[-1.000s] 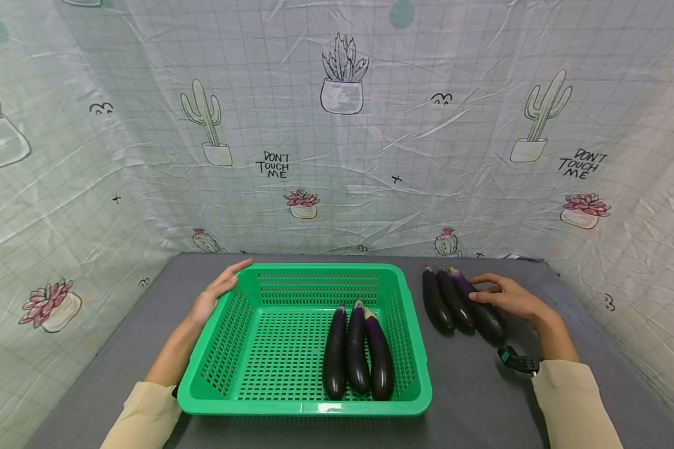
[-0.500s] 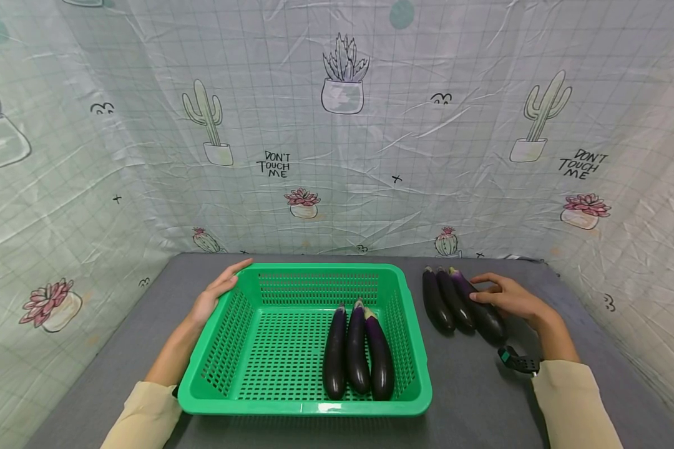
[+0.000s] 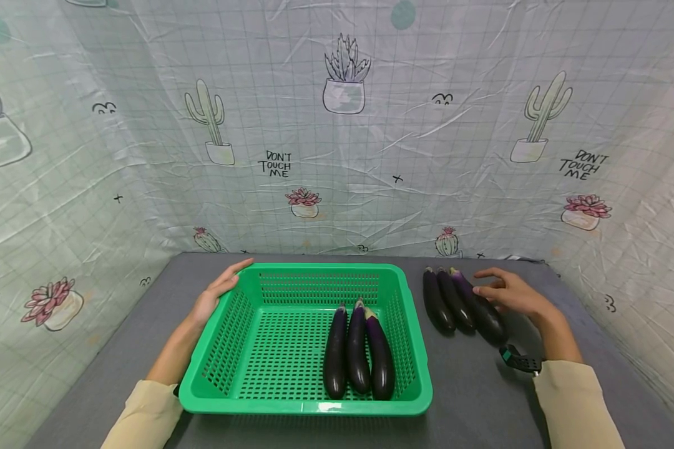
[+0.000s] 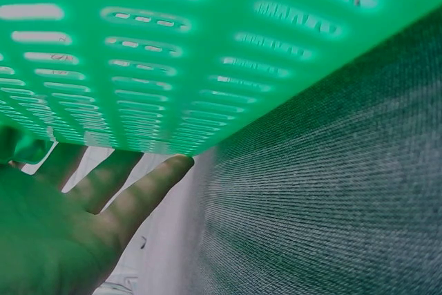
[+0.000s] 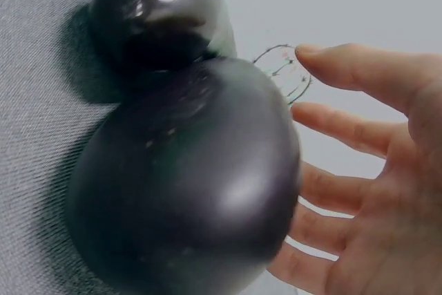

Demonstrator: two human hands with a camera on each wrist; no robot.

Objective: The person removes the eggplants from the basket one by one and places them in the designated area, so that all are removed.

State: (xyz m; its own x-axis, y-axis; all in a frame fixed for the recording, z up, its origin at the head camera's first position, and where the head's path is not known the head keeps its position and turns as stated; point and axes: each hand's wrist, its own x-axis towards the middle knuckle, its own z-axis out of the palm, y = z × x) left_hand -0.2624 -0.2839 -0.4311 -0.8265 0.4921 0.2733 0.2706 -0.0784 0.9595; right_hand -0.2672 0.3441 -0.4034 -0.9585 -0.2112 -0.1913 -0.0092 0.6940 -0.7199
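A green slotted plastic basket (image 3: 258, 408) stands on the grey tabletop, with three dark purple eggplants (image 3: 358, 352) side by side in its right part. At its left rim rests my left hand (image 3: 206, 300), fingers stretched along the outside; the left wrist view shows these straight fingers (image 4: 148, 191) against the slotted wall. Three more eggplants lie in a row right of the basket. Beside the rightmost eggplant (image 3: 487, 321) is my right hand (image 3: 513, 294), fingers loosely bent. In the right wrist view the thumb (image 5: 345, 63) stands apart from that eggplant and the other fingers partly pass behind it.
The other loose eggplants (image 3: 438, 305) lie close to the basket's right wall. Behind the grey table (image 3: 466, 393) hangs a pale curtain (image 3: 371, 206) printed with potted plants, which also encloses both sides.
My right hand has lifted slightly and shifted a little to the right, its thumb and forefinger rising at the rightmost eggplant. The left hand, basket and eggplants stay put.
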